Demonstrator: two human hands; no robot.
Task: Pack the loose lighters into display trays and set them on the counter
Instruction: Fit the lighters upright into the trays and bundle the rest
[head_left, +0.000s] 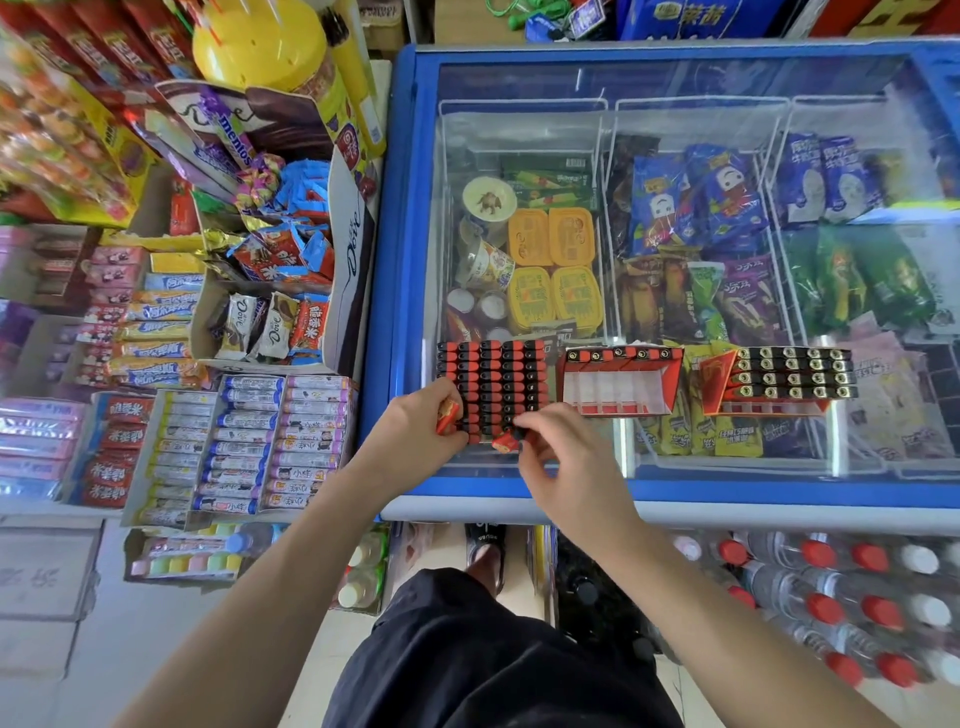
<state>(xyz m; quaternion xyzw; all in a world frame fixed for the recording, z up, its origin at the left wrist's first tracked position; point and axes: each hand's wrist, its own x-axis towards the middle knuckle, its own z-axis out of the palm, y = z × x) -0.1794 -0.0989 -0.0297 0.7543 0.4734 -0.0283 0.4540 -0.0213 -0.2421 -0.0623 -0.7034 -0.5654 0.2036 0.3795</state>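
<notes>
Glass-topped freezer (405, 270): we stand at its blue frame; under the sliding lid, white wire baskets hold yellow tubs, paper cups and bagged ice creams.
Snack shelves (171, 322): to our left, open cartons of chocolate bars, candy rolls and gum crowd the rack right up to the freezer's edge.
Water bottles (831, 613): red- and white-capped, packed on the floor at lower right.
Full tray (493, 384): red-and-black lighters in tight rows, lying on the glass near the front left corner.
Middle tray (618, 382): red cardboard, just beside the full tray; one row of lighters along its far edge, clear slots bare below.
Right tray (779, 379): about four rows filled, tilted on the glass.
Left hand (421, 426): our fingers curl around the full tray's left edge, gripping its red cardboard.
Right hand (561, 447): our fingertips pinch a lighter (511, 439) at the full tray's near right corner.
</notes>
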